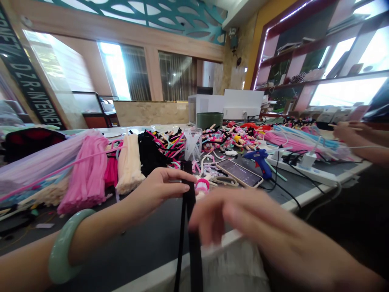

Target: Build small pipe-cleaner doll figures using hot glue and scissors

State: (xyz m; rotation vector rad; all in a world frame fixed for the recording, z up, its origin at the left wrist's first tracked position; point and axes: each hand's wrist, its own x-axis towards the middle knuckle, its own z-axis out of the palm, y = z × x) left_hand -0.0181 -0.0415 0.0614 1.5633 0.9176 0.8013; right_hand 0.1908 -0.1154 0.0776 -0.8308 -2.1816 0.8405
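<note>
My left hand [170, 184], with a pale green bangle [59, 259] on the wrist, pinches a flat black strap [191, 207] between thumb and fingers. The strap sticks up a little above the fingertips and runs down past the table's front edge, with a thinner black strip [181, 243] beside it. My right hand [225, 215] is close to the strap's right side, its fingers bent downward and smeared by motion; I cannot tell whether they touch it. Just beyond the left fingertips is a small pink and white fuzzy piece [202, 185].
Pink pipe-cleaner bundles [86, 174], cream ones [129, 162] and black ones [153, 152] lie left. Small dolls [240, 138] are heaped behind a clear cup [193, 144]. A phone [240, 172], blue glue gun [261, 162] and power strip [306, 170] lie right, near another person's hand [349, 129].
</note>
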